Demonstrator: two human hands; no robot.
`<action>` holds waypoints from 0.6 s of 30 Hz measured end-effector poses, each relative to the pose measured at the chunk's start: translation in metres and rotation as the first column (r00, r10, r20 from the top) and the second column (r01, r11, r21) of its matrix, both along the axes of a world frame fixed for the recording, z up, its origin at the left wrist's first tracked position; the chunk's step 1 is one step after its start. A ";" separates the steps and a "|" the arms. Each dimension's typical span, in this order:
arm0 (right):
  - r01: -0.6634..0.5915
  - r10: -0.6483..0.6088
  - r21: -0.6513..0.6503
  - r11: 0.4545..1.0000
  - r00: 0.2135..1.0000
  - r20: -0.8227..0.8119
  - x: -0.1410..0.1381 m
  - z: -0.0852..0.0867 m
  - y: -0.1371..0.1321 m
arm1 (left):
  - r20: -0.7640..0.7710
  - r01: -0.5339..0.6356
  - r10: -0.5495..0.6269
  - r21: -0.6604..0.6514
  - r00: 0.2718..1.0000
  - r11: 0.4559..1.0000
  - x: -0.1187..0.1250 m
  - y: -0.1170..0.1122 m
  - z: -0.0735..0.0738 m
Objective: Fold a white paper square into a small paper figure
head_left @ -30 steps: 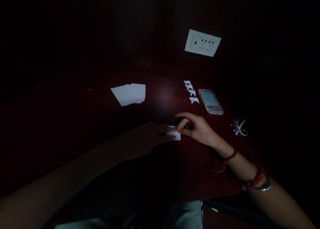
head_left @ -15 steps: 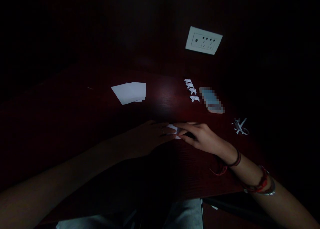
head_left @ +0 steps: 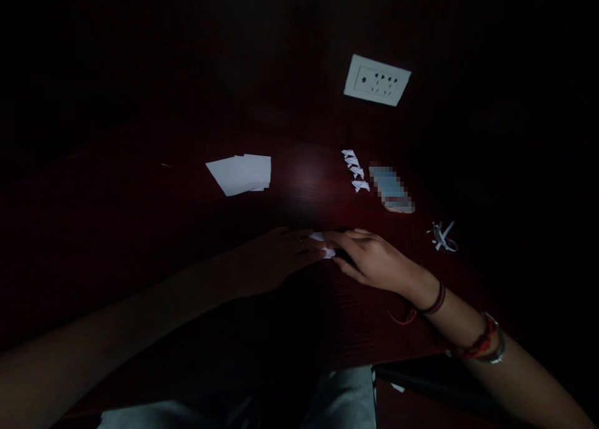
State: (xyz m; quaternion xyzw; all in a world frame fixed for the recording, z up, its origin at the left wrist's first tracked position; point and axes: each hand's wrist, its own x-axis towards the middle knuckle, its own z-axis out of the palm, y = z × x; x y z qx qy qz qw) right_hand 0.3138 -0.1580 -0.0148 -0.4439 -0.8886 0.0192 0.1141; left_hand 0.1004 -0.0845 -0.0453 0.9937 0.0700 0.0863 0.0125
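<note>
A small folded piece of white paper lies on the dark red table, mostly covered by my fingers. My left hand, with a ring on one finger, grips the paper's left part and holds it against the tabletop. From the other side my right hand has its fingers closed on the paper, the index finger across its top. Dim light hides the thumbs and the exact folds. Beyond the hands, several small folded paper pieces stand in a row.
Flat white paper sheets overlap at the back left of the table. A phone with a blurred screen lies right of the folded pieces. Thin paper strips are heaped farther right. A white socket plate is on the wall.
My right hand's fingers have shifted slightly left and flattened over the paper. My left hand keeps its place on it. The whole view has moved a little.
</note>
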 end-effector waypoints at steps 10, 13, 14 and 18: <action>-0.015 0.016 0.037 0.999 1.000 -0.027 0.009 0.001 -0.002 | -0.053 -0.002 -0.001 -0.060 0.999 0.998 -0.001 -0.002 0.010; -0.062 0.061 0.024 0.998 0.998 0.032 0.007 0.001 -0.003 | -0.029 0.022 -0.025 -0.077 0.999 0.997 -0.002 0.000 0.011; -0.076 0.075 0.027 0.997 0.996 0.054 0.007 0.000 -0.003 | -0.027 0.025 -0.028 -0.083 0.999 0.996 -0.002 0.000 0.011; -0.121 0.117 0.054 0.991 0.990 0.072 0.009 -0.002 -0.004 | -0.003 0.026 -0.026 -0.078 1.000 0.997 -0.003 0.001 0.010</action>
